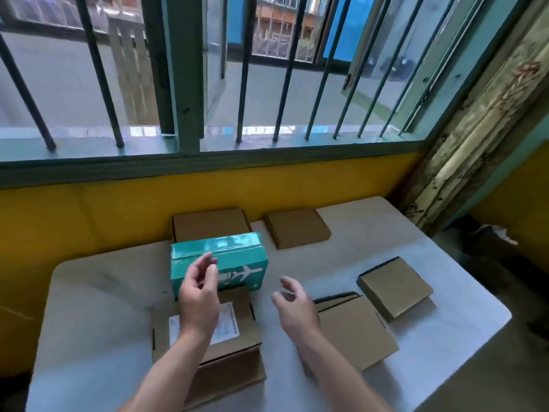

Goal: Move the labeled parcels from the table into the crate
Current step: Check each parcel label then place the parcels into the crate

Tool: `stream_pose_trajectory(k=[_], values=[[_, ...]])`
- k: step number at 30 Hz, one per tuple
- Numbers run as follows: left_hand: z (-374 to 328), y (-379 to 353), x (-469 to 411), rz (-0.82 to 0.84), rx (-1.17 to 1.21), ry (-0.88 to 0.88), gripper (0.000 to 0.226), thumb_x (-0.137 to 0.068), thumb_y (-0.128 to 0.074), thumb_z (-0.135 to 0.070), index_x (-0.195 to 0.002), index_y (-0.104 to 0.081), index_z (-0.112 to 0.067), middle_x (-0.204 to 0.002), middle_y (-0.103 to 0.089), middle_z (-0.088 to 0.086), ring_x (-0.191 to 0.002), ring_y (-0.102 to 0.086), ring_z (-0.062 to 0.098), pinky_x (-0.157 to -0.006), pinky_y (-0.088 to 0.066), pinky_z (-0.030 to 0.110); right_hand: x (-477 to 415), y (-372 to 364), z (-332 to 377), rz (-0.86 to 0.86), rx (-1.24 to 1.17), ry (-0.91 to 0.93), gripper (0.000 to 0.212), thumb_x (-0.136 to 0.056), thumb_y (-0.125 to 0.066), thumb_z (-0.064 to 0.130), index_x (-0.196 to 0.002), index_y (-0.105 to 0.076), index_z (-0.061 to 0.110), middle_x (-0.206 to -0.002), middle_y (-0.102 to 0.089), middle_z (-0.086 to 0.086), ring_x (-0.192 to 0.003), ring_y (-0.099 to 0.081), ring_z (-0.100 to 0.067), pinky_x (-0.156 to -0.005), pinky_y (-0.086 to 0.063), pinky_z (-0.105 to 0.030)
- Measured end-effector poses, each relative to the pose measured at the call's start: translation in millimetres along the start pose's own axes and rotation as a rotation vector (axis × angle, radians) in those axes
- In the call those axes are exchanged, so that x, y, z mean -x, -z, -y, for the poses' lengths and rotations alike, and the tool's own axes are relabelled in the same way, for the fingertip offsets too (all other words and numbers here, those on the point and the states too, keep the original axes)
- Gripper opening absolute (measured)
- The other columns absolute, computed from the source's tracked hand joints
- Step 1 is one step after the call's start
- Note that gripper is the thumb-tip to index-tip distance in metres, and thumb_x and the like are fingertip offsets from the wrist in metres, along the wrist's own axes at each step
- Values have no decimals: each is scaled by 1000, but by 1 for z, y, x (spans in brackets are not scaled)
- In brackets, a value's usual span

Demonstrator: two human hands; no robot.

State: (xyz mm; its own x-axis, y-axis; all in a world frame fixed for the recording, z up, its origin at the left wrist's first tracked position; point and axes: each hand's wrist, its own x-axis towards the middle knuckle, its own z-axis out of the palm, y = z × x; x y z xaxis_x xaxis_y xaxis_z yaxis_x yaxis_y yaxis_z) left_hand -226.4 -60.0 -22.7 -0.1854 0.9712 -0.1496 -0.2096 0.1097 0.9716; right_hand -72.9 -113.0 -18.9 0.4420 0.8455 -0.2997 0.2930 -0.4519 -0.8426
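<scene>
Nearest, a brown box [234, 352] with a white label is lying on the table [104, 292], partly hidden under the left forearm. Both hands are hovering with fingers loosely spread, holding nothing: the left hand [199, 295] before the teal box [240, 260], the right hand [292, 304] beside it. The teal box looks like the one being reached for, so gripping it at both ends and lifting it level seems best. Whether the plain boxes [297, 228] behind are carrying labels is unclear, and the crate is not showing.

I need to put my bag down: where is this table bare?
The widest bare patch is the left side of the table, beside the teal box and the labelled parcel. A smaller one lies at the far right corner, between the back flat box and the curtain. The middle is crowded with boxes.
</scene>
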Motion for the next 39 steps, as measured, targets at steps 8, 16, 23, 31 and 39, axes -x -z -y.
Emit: stream_pose_trajectory(k=[8, 16, 23, 31, 39], values=[[-1, -25, -42, -468, -526, -121, 59, -96, -55, -26, -150, -32, -20, -159, -24, 2, -143, -29, 26, -115, -32, 47, -89, 13, 7, 246, -58, 25, 69, -93, -58, 34, -151, -23, 32, -156, -32, 1, -139, -35, -20, -100, -36, -34], [1, -11, -31, -305, -424, 261, 68, -98, -53, -35, -155, -18, -27, -148, -41, 10, -128, -50, 30, -105, -44, 51, -97, 2, 5, 469, -200, 73, 49, -92, -59, 23, -139, -46, 30, -125, -62, 7, -112, -58, -12, -92, -47, -29], [4, 5, 9, -287, -347, 205, 37, -101, -46, -41, -136, -49, -30, -131, -54, 9, -112, -56, 23, -82, -52, 39, -84, 20, -16, 395, -350, -24, 9, -96, -55, 35, -102, -57, 29, -108, -64, 3, -100, -58, -11, -101, -46, -42], [-10, 11, 57, -223, -81, 137, 41, -87, -53, -58, -110, -49, -24, -107, -68, 13, -101, -67, 31, -86, -55, 52, -45, 52, -23, 342, -568, 18, 32, -102, -39, 36, -114, -65, 22, -108, -72, 1, -102, -66, -11, -82, -48, -25], [-4, 33, 94, -147, 20, 89, 50, -79, -60, -47, -124, -51, -28, -109, -72, 4, -107, -66, 21, -72, -56, 22, -9, 65, -28, 348, -646, -1, 39, -99, -42, 43, -115, -61, 14, -114, -69, -11, -113, -61, -23, -98, -44, -45]])
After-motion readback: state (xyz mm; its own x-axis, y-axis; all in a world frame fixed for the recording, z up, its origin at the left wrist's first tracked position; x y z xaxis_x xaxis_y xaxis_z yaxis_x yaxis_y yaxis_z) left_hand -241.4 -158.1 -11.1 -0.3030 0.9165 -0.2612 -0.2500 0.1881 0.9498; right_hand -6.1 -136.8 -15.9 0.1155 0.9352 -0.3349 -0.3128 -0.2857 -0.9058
